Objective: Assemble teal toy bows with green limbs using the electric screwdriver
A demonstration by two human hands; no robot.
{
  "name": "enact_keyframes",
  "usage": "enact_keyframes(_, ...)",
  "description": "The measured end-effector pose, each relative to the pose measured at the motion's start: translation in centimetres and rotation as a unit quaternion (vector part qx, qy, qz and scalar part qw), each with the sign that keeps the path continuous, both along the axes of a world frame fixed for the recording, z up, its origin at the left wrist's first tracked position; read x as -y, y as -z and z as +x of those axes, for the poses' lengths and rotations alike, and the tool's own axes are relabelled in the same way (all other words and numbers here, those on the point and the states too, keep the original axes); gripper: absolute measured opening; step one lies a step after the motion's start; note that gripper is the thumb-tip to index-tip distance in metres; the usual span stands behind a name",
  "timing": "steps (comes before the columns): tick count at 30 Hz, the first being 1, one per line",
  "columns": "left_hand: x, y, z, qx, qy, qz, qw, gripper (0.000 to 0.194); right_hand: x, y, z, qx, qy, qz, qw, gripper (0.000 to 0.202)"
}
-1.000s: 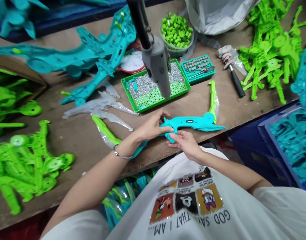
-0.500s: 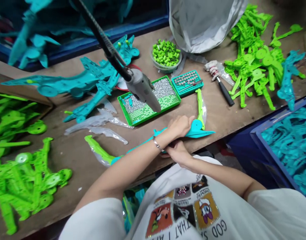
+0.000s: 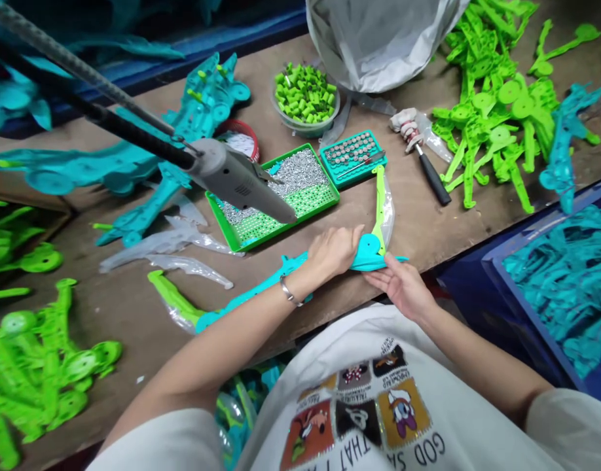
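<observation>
A long teal plastic part [image 3: 261, 288] lies along the front of the workbench. Green legs with clear plastic film stick out from it, one green leg [image 3: 175, 294] at its left end and another green leg [image 3: 380, 203] near its right end. My left hand [image 3: 334, 252], with a bracelet on the wrist, is wrapped over the teal part right of its middle. At the part's pointed right end, my right hand [image 3: 401, 284] has its thumb on the edge and its fingers underneath. What lies under my left palm is hidden.
A grey power tool [image 3: 241, 180] hangs over a green tray [image 3: 281, 229] of small screws. Behind are a teal bit tray [image 3: 354, 160], a bowl of green pegs [image 3: 305, 98] and a black-handled hammer [image 3: 431, 173]. Green parts [image 3: 501, 124] lie heaped right, others left. A blue bin [image 3: 507, 307] stands right.
My right hand has moved right, from beneath my left wrist to the pointed end of the teal part. My left hand stays on the part. The view has shifted slightly.
</observation>
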State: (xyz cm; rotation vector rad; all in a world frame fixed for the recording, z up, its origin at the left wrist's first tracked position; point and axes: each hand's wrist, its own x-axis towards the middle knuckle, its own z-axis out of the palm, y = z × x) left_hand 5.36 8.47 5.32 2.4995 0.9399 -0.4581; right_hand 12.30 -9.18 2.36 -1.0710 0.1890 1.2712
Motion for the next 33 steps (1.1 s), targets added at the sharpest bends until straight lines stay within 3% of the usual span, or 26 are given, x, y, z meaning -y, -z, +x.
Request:
enact_keyframes(4, 0.2, -0.1, -0.1, -0.003, -0.007, 0.002, 1.0, 0.085, -0.6, 0.2, 0.9, 0.015, -0.002, -0.034, 0.999, 0.045)
enact_keyframes(12, 0.1, -0.5, 1.1, 0.007, 0.002, -0.04, 0.999, 0.106, -1.7, 0.6, -0.8, 0.039, 0.042, -0.015, 0.998, 0.042)
enact_keyframes(15, 0.0, -0.4, 1.7, 0.007, 0.006, -0.059, 0.998, 0.107, -1.1, 0.3, -0.1, 0.023, -0.002, -0.021, 1.0, 0.047)
enact_keyframes(21, 0.6, 0.1, 1.2, 0.0, 0.005, -0.072, 0.997, 0.108, 1.1, -0.3, 3.5, 0.046, -0.152, -0.063, 0.985, 0.047)
enact_keyframes(26, 1.0, 0.8, 1.0, 0.034, -0.019, -0.057, 0.998, 0.1, 1.2, -0.2, 3.1, 0.056, -0.142, -0.073, 0.986, 0.047)
enact_keyframes(28, 1.1, 0.6, 0.4, 0.077, -0.03, -0.06, 0.995, 0.09, 1.2, -0.2, 2.5, 0.054, -0.125, -0.073, 0.988, 0.046)
enact_keyframes(30, 1.5, 0.1, -1.0, 0.179, -0.06, -0.052, 0.981, 0.074, 1.4, -0.2, 2.1, 0.044, -0.117, -0.074, 0.989, 0.045)
enact_keyframes(33, 3.6, -0.7, -4.7, 0.328, -0.164, -0.067, 0.928, 0.052, 1.5, -0.6, 1.7, 0.027, -0.117, -0.08, 0.989, 0.042)
